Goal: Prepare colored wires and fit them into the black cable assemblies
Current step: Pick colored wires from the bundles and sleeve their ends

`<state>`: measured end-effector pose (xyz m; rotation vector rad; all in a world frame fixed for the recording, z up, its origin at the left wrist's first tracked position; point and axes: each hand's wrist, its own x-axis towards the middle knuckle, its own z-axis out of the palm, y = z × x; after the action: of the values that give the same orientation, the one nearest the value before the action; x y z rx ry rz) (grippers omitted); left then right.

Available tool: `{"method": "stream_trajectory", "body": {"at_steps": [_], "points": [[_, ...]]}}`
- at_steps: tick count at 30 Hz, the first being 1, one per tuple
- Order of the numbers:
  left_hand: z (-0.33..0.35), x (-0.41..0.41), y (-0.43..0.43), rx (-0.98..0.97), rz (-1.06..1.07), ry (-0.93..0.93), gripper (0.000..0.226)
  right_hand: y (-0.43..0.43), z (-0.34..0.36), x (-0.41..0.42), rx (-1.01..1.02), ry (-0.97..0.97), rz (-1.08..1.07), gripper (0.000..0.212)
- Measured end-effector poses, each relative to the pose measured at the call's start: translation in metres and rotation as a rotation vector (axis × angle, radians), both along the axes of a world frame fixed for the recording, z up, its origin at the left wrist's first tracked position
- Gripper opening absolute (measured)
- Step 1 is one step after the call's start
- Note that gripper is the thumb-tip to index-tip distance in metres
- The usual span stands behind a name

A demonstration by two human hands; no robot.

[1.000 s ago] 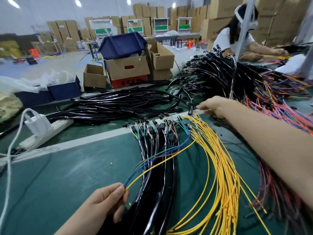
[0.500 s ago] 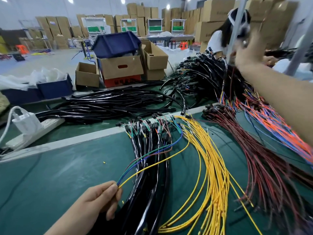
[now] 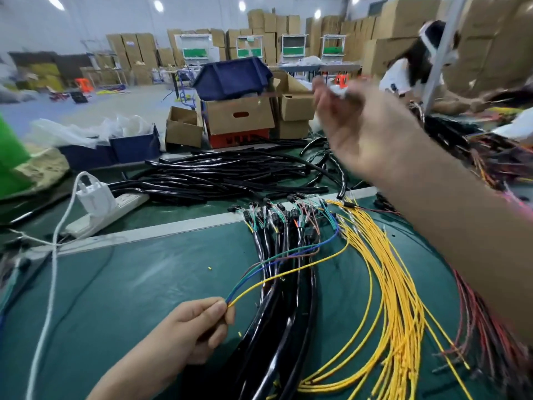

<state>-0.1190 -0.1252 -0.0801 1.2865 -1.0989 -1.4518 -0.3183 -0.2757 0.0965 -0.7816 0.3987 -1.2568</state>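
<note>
My left hand [image 3: 199,327] pinches the near ends of a few loose colored wires [image 3: 291,254], yellow, blue, green and brown, which run back to the connector ends [image 3: 277,215] of a bundle of black cable assemblies [image 3: 288,307] lying on the green mat [image 3: 138,284]. A fan of yellow wires [image 3: 398,287] lies to the right of the bundle, with dark red wires [image 3: 487,327] beyond it. My right hand [image 3: 360,128] is raised in the air above the table and is blurred. Whether it holds anything I cannot tell.
A pile of black tubing [image 3: 225,174] lies behind the metal strip [image 3: 173,229]. A white power strip [image 3: 109,212] with a plug and white cord [image 3: 52,284] sits at left. Cardboard boxes [image 3: 239,116] stand beyond the table. Another person [image 3: 415,67] works at far right among tangled wires [image 3: 496,157].
My right hand left the yellow wire ends, rose to the upper right, then swung left in the air. My left hand kept its pinch on the colored wires.
</note>
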Motion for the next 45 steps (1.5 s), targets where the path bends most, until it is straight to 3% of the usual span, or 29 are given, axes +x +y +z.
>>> {"method": "stream_trajectory", "body": {"at_steps": [1,4,8,14,17,21,24,26,28,30,31,32,33,34,36,38,41,45], "points": [[0.001,0.001,0.001,0.022,0.021,0.059,0.024,0.010,-0.015,0.010,0.106,0.067,0.063,0.027],[0.001,0.000,0.002,0.035,0.040,0.167,0.021,0.034,-0.086,0.027,0.174,0.367,0.244,0.026],[0.006,0.001,0.005,0.072,-0.001,0.233,0.023,0.028,-0.116,0.025,0.196,0.559,0.209,0.014],[0.009,0.003,0.009,0.171,-0.052,0.211,0.021,0.006,-0.116,0.020,-0.200,0.819,0.158,0.012],[0.008,0.006,0.008,0.194,-0.047,0.224,0.020,-0.012,-0.116,0.010,-0.285,0.846,0.116,0.018],[0.003,0.006,0.005,0.171,0.062,0.230,0.021,-0.043,-0.119,-0.003,-0.168,0.745,0.038,0.024],[0.002,0.006,0.003,0.171,0.100,0.299,0.023,-0.068,-0.125,-0.016,-0.067,0.791,0.009,0.022],[0.001,0.006,0.002,0.181,0.106,0.330,0.022,-0.082,-0.131,-0.029,0.002,0.907,-0.006,0.032],[0.001,0.007,0.002,0.179,0.113,0.328,0.022,-0.089,-0.137,-0.037,0.031,1.059,-0.071,0.064],[0.000,0.007,0.002,0.174,0.103,0.315,0.023,-0.091,-0.140,-0.040,-0.096,1.431,-0.277,0.100],[-0.001,0.007,0.002,0.172,0.095,0.314,0.023,-0.087,-0.141,-0.039,-0.222,1.615,-0.425,0.105],[-0.001,0.006,0.002,0.171,0.086,0.312,0.024,-0.077,-0.139,-0.035,-0.390,1.676,-0.542,0.102],[-0.002,0.006,0.002,0.171,0.077,0.307,0.024,-0.064,-0.136,-0.028,-0.578,1.611,-0.557,0.093],[-0.002,0.006,0.001,0.169,0.070,0.301,0.024,-0.049,-0.132,-0.020,-0.765,1.481,-0.428,0.085],[-0.002,0.005,0.001,0.164,0.059,0.290,0.023,-0.010,-0.123,0.004,-1.059,1.254,0.097,0.074],[-0.002,0.004,0.002,0.160,0.047,0.288,0.023,0.016,-0.128,0.028,-1.229,1.266,0.484,0.074],[-0.002,0.005,0.003,0.140,0.067,0.298,0.021,0.029,-0.140,0.054,-1.376,1.297,0.482,0.056],[-0.002,0.006,0.000,0.115,0.124,0.274,0.023,0.021,-0.137,0.046,-1.179,1.087,0.419,0.021]]}}
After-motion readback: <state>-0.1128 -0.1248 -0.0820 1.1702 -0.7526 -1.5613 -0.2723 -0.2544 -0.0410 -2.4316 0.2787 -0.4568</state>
